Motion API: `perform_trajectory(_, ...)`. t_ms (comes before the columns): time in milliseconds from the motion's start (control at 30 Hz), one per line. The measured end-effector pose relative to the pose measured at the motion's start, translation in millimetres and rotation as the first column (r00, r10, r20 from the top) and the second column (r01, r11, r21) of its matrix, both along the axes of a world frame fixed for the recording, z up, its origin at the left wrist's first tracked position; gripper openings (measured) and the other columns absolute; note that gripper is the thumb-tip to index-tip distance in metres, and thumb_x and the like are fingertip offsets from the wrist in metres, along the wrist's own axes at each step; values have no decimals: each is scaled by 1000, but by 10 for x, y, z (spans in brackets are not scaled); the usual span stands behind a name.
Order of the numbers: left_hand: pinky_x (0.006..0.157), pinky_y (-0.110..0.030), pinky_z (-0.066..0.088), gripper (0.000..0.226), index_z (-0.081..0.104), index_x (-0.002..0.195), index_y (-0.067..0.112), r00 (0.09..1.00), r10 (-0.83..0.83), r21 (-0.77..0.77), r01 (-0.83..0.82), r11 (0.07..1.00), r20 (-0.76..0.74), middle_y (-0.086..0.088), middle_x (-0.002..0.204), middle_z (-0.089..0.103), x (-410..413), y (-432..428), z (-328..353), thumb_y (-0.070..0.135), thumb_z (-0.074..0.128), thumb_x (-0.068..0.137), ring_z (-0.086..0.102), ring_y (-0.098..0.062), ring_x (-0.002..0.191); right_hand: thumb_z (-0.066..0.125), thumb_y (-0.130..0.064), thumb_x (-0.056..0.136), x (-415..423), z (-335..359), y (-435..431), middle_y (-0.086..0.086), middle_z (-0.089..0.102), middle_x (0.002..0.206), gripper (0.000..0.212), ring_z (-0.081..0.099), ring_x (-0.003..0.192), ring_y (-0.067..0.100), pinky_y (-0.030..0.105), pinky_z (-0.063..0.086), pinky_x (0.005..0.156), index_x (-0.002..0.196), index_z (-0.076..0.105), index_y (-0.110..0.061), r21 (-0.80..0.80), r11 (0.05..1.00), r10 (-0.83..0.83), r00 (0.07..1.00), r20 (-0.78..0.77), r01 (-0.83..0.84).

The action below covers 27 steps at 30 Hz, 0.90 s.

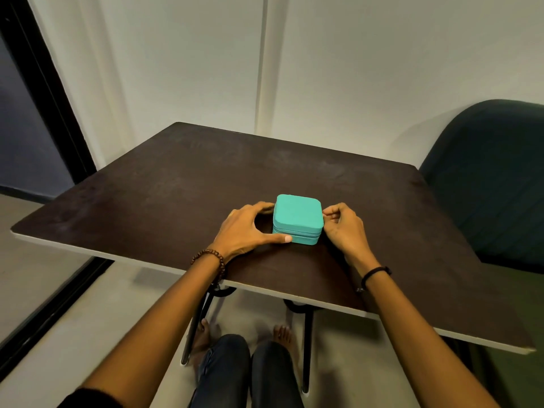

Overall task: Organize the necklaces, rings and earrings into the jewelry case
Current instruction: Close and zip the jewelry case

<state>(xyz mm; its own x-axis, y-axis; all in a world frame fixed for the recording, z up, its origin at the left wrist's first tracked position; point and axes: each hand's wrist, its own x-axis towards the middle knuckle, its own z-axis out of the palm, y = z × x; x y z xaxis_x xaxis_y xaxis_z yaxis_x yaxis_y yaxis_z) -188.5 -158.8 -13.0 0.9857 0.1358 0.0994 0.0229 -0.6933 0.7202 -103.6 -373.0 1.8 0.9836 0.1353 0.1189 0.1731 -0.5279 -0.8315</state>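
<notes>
Jewelry case (298, 216), teal and square with rounded corners, sits closed on the dark table (176, 187), a little nearer the person's edge than the far one. A dark seam runs round its side below the lid. The left hand (247, 231) grips the case from its left: the thumb (282, 238) lies along the lower front wall and the fingers curve round the far left corner. The right hand (343, 228) has its fingers curled, fingertips pinched together against the case's upper right edge (what sits between them is too small to tell). A beaded bracelet (210, 256) circles the left wrist, a black band (375, 272) the right. A dark chair (488, 178) stands just beside the table's right side.
</notes>
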Motion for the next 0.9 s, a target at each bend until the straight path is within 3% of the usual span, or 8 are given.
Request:
perform_trajectory(67, 112, -52, 40, 106, 41, 147, 39, 1000, 22, 7, -22, 1000, 3, 8, 146, 54, -50, -43, 8, 89, 65, 56, 47, -17, 135, 56, -8, 98, -111, 6, -37, 0, 70, 110, 18, 61, 86, 3, 16, 50, 73, 111, 66, -16, 5, 999, 31, 999, -10, -31)
perform_trajectory(200, 111, -49, 39, 93, 41, 150, 32, 998, 62, -27, -61, 998, 31, 2, 149, 51, -131, -113, 35, 68, 71, 69, 44, -19, 138, 54, -14, 102, -267, 32, -112, -5, 64, 128, 35, 55, 108, 3, 21, 44, 91, 136, 62, -18, 8, 993, 116, 991, -72, -116)
perform_trajectory(300, 110, -48, 39, 94, 46, 147, 32, 997, 73, -61, -71, 996, 25, 1, 149, 51, -155, -100, 34, 71, 69, 65, 44, -18, 138, 54, -15, 101, -305, 36, -101, -5, 68, 126, 33, 63, 106, 4, 25, 51, 93, 132, 65, -19, 75, 990, 124, 987, -99, -116)
perform_trajectory(433, 110, -43, 37, 79, 45, 148, 30, 993, 105, -95, -99, 991, 51, 3, 149, 51, -97, -53, -10, 53, 76, 79, 43, -16, 139, 53, -14, 99, -273, 11, -2, -4, 72, 121, 35, 68, 104, 6, 34, 54, 101, 132, 65, -19, 177, 973, 180, 966, -185, -147)
perform_trajectory(567, 110, -41, 42, 71, 48, 146, 29, 985, 151, -125, -139, 982, 87, 6, 143, 56, 26, 64, -69, 47, 75, 83, 48, -13, 134, 52, -15, 97, -185, 51, 176, -10, 74, 116, 41, 69, 106, 5, 32, 54, 101, 136, 62, -24, 254, 931, 317, 928, -198, -264)
perform_trajectory(700, 109, -46, 45, 68, 48, 144, 35, 976, 189, -160, -171, 972, 108, 8, 139, 59, 260, 381, -90, 48, 75, 83, 52, -11, 130, 66, -21, 81, 42, 70, 444, -9, 66, 133, 68, 62, 120, 6, 33, 50, 106, 147, 51, -25, 253, 909, 378, 910, -170, -330)
perform_trajectory(800, 109, -42, 44, 68, 46, 146, 31, 965, 238, -131, -223, 966, 114, 4, 141, 57, 508, 672, -59, 41, 75, 85, 50, -15, 132, 69, -2, 85, 259, 88, 762, -12, 56, 138, 75, 63, 99, -15, 13, 51, 86, 152, 41, -23, 231, 891, 427, 894, -136, -391)
perform_trajectory(900, 108, -42, 44, 67, 45, 146, 29, 951, 290, -130, -275, 952, 110, 0, 142, 55, 779, 923, -37, 38, 74, 87, 50, -19, 132, 67, 4, 89, 518, 61, 1116, -4, 49, 151, 78, 66, 97, -12, 23, 53, 96, 155, 36, -21, 247, 873, 455, 884, -109, -420)
